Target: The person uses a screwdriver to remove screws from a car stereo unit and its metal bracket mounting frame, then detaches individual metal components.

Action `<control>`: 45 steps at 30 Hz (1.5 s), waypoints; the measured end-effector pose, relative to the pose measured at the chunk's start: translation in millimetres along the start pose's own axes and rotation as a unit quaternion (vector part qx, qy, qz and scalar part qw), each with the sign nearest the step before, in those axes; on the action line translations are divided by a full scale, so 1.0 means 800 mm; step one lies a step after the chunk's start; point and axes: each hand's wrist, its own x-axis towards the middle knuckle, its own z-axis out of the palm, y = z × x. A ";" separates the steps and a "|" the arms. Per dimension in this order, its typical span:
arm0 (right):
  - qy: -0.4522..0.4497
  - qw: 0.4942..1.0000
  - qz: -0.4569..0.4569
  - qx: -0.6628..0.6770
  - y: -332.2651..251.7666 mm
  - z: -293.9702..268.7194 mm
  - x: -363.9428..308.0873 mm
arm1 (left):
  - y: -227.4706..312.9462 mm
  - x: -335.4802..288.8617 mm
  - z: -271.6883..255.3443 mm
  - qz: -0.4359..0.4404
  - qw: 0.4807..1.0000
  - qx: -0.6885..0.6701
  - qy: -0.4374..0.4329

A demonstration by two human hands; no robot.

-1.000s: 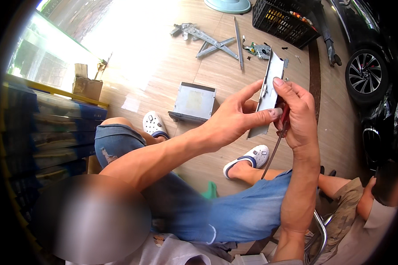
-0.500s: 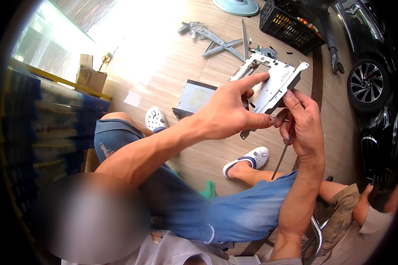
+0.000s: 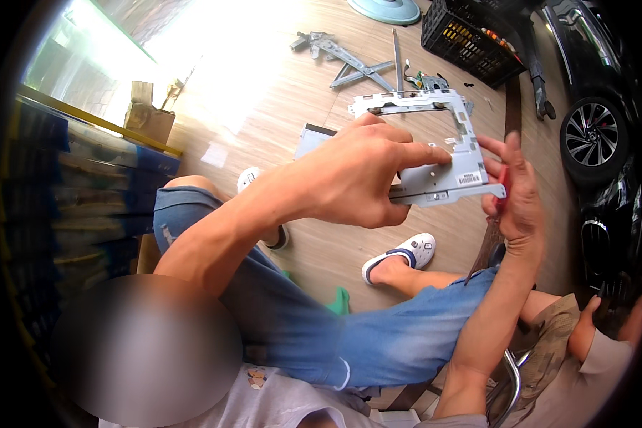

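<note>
Pale floor (image 3: 328,250) lies below; the left hand (image 3: 369,170), palm down, clamps a metal frame (image 3: 465,161) at eight o'clock; the right hand (image 3: 518,191), fingers raised, holds a red screwdriver (image 3: 503,187) at four.

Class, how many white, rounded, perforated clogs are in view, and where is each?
2: one clog toward the left, partly hidden behind the person's left forearm; another clog near the middle appears below the held grey metal frame.
</note>
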 end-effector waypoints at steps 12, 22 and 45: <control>-0.050 0.996 -0.062 0.027 -0.009 0.018 -0.021 | 0.008 0.003 -0.012 0.078 0.994 0.066 0.029; 0.078 0.969 -0.221 0.081 -0.013 0.035 -0.023 | -0.014 0.006 0.025 -0.147 0.893 -0.317 0.285; 0.072 0.981 -0.178 0.035 -0.024 0.065 -0.014 | -0.009 0.036 0.024 -0.173 0.661 -0.706 0.189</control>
